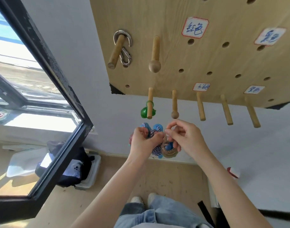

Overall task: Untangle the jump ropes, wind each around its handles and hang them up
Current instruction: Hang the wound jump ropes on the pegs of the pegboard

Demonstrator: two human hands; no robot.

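Head view: left hand (141,142) grips the light, limp blue-and-white wound jump rope bundle (155,142); right hand (184,137) pinches its clear loop (169,129), seemingly the best hold for hanging.

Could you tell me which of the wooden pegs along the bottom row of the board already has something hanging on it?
The leftmost peg in the bottom row: a green translucent clip hangs from it. The four pegs to its right are bare, including the knob-tipped peg beside it.
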